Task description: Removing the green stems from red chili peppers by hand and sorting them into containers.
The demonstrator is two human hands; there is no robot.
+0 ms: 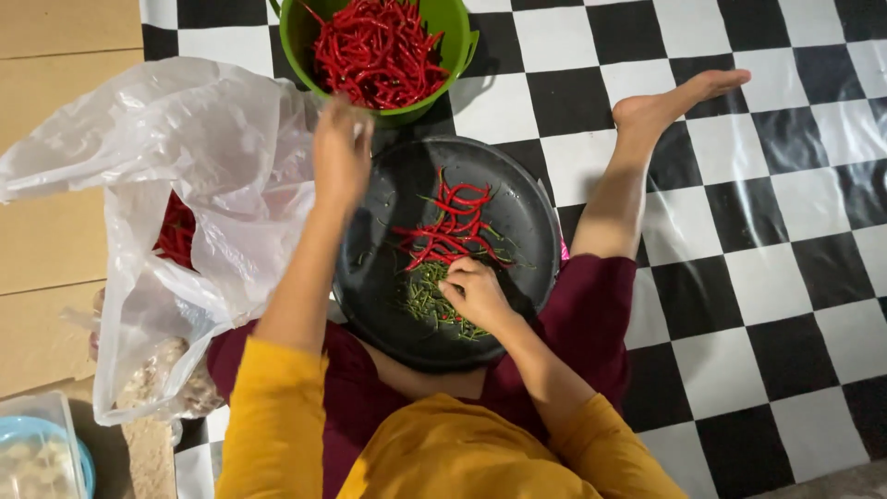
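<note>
A person is sitting on the black-and-white checkered floor mat (739,240) with one bare foot stretched out to the right. A large white plastic bag (185,176) is lying open at the left, showing more red chilies inside. The round black tray (536,222) is resting on the lap, carrying a small heap of red chilies (453,226) in the middle and a pile of plucked green stems (420,296) nearer the body. Just beyond the tray, the green basket (300,37) is holding a full mound of stemmed red chilies.

The left hand (340,152) is hanging over the near rim of the green basket with its fingers bunched downward; motion blur is hiding whether it is gripping a chili, so I cannot tell. The right hand (476,291) is resting on the tray, its fingers curled and pinching among the stems and chilies.

To do this well, it seems best to be pinching each stem right at the cap, snapping it cleanly, and keeping stems apart from the pods.
</note>
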